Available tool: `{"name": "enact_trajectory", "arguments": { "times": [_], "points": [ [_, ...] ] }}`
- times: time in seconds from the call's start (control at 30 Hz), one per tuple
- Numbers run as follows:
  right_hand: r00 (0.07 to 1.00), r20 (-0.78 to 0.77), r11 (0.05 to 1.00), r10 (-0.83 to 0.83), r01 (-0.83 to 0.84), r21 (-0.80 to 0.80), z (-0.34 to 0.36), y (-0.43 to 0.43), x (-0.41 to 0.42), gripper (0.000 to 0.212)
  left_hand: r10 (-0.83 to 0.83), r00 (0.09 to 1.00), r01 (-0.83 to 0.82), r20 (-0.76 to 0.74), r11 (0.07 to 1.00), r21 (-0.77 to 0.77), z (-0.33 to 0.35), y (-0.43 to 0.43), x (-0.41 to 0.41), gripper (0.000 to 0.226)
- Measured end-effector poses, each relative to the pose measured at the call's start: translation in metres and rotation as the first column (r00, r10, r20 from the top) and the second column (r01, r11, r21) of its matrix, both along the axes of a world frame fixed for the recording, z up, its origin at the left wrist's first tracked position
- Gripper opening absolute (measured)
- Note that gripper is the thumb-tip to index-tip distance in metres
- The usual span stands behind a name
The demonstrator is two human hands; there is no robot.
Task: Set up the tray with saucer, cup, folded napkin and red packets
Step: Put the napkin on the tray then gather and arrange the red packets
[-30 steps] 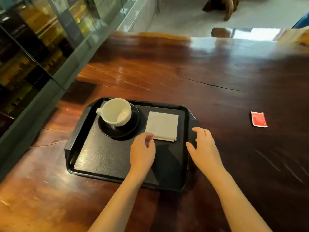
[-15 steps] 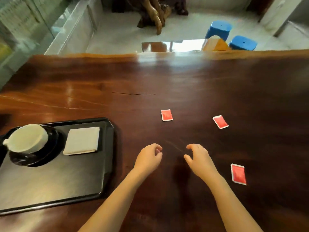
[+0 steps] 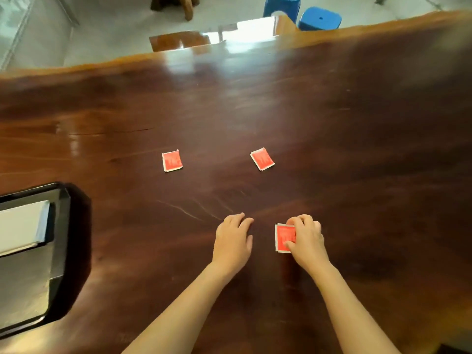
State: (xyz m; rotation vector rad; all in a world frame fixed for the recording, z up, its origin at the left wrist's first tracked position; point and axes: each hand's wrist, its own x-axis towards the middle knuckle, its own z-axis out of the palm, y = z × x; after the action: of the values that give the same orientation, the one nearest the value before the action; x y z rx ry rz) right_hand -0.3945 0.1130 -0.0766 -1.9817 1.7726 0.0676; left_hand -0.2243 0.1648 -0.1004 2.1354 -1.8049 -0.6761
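Note:
Three red packets lie on the dark wooden table. My right hand (image 3: 305, 238) pinches the nearest red packet (image 3: 283, 237) by its right side, the packet still flat on the wood. My left hand (image 3: 233, 241) rests beside it, fingers curled, holding nothing. Two more packets lie farther off: a left packet (image 3: 172, 160) and a right packet (image 3: 262, 158). The black tray (image 3: 60, 241) shows only its right end at the left edge, with the folded white napkin (image 3: 21, 227) on it. Cup and saucer are out of view.
The table's far edge (image 3: 229, 51) runs across the top. Beyond it stand two blue stools (image 3: 319, 19), a wooden stool leg and a pale floor. A long crack and scratches mark the wood.
The view has swung right, pushing the tray to the left edge and the cup out of frame. My right hand moved right and took hold of the nearest packet; my left hand followed.

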Motion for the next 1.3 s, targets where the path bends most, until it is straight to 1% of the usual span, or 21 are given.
{"name": "enact_trajectory", "arguments": {
  "times": [0.1,0.27,0.33,0.4,0.47,0.5,0.57,0.63,0.7,0.77,0.83,0.87,0.9,0.93,0.97,1.03,1.07,1.13,1.17,1.23,1.3],
  "points": [
    [0.998,0.064,1.0,-0.01,0.008,0.023,-0.003,-0.003,-0.001,0.032,-0.067,0.99,0.067,0.124,0.998,-0.001,-0.018,0.006,-0.007,0.05],
    [0.97,0.213,0.982,-0.12,0.085,0.166,-0.01,-0.006,0.001,0.033,-0.118,0.977,0.129,0.178,0.99,-0.051,-0.031,0.017,-0.003,0.052],
    [0.931,0.307,0.959,-0.198,0.119,0.258,-0.011,-0.007,0.004,0.035,-0.108,0.99,0.113,0.095,0.992,-0.049,-0.031,0.016,0.001,0.055],
    [0.864,0.403,0.917,-0.302,0.148,0.371,-0.007,-0.006,0.011,0.043,-0.072,0.987,0.067,-0.143,0.997,-0.036,-0.025,0.015,0.006,0.056],
    [0.805,0.463,0.878,-0.371,0.142,0.457,-0.003,-0.005,0.024,0.048,-0.048,0.916,0.054,-0.399,0.999,0.004,-0.014,0.018,0.011,0.056],
    [0.794,0.478,0.87,-0.375,0.124,0.478,-0.001,-0.005,0.03,0.046,-0.057,0.877,0.069,-0.477,0.998,0.007,-0.008,0.02,0.012,0.057],
    [0.795,0.482,0.863,-0.368,0.098,0.496,0.003,-0.007,0.044,0.034,-0.092,0.847,0.099,-0.524,0.995,-0.016,0.0,0.024,0.011,0.06],
    [0.769,0.502,0.841,-0.395,0.084,0.534,0.006,-0.011,0.053,0.023,-0.08,0.892,0.048,-0.446,0.995,-0.084,0.002,0.027,0.012,0.056],
    [0.723,0.527,0.79,-0.447,0.043,0.612,0.011,-0.015,0.061,0.018,0.026,0.924,-0.1,-0.382,0.98,-0.173,0.004,0.027,0.016,0.042],
    [0.7,0.523,0.74,-0.486,0.011,0.672,0.017,-0.019,0.069,0.023,0.154,0.883,-0.257,-0.443,0.949,-0.182,0.009,0.024,0.022,0.029],
    [0.706,0.544,0.768,-0.455,0.001,0.641,0.02,-0.03,0.076,0.027,0.272,0.762,-0.385,-0.587,0.92,-0.073,0.015,0.02,0.028,0.02],
    [0.726,0.555,0.822,-0.406,0.025,0.569,0.02,-0.039,0.079,0.028,0.339,0.67,-0.44,-0.66,0.898,0.014,0.017,0.017,0.032,0.017],
    [0.774,0.547,0.896,-0.32,0.06,0.44,0.019,-0.052,0.082,0.03,0.4,0.555,-0.486,-0.73,0.868,0.107,0.019,0.013,0.036,0.016],
    [0.843,0.495,0.959,-0.21,0.079,0.272,0.016,-0.067,0.086,0.033,0.44,0.427,-0.513,-0.79,0.837,0.19,0.021,0.01,0.04,0.015],
    [0.908,0.405,0.992,-0.108,0.075,0.098,0.013,-0.083,0.09,0.037,0.456,0.314,-0.525,-0.833,0.814,0.247,0.022,0.007,0.045,0.016],
    [0.984,0.18,0.986,0.015,0.015,-0.163,0.003,-0.113,0.1,0.043,0.45,0.178,-0.536,-0.875,0.79,0.297,0.025,0.003,0.057,0.02],
    [0.997,0.064,0.974,0.044,-0.029,-0.225,-0.003,-0.125,0.105,0.046,0.44,0.132,-0.54,-0.888,0.783,0.308,0.027,0.002,0.062,0.021],
    [0.99,-0.12,0.964,0.072,-0.1,-0.248,-0.014,-0.143,0.113,0.051,0.431,0.047,-0.542,-0.901,0.769,0.34,0.029,0.0,0.071,0.023],
    [0.981,-0.177,0.958,0.082,-0.127,-0.258,-0.02,-0.148,0.116,0.05,0.431,0.012,-0.536,-0.902,0.764,0.358,0.03,-0.001,0.075,0.025],
    [0.958,-0.268,0.933,0.106,-0.189,-0.305,-0.028,-0.152,0.12,0.038,0.423,-0.066,-0.523,-0.903,0.756,0.393,0.031,-0.003,0.083,0.026],
    [0.896,-0.398,0.88,0.195,-0.339,-0.332,-0.032,-0.147,0.126,0.028,0.403,-0.184,-0.518,-0.896,0.735,0.437,0.031,-0.003,0.088,0.025]
  ]
}}
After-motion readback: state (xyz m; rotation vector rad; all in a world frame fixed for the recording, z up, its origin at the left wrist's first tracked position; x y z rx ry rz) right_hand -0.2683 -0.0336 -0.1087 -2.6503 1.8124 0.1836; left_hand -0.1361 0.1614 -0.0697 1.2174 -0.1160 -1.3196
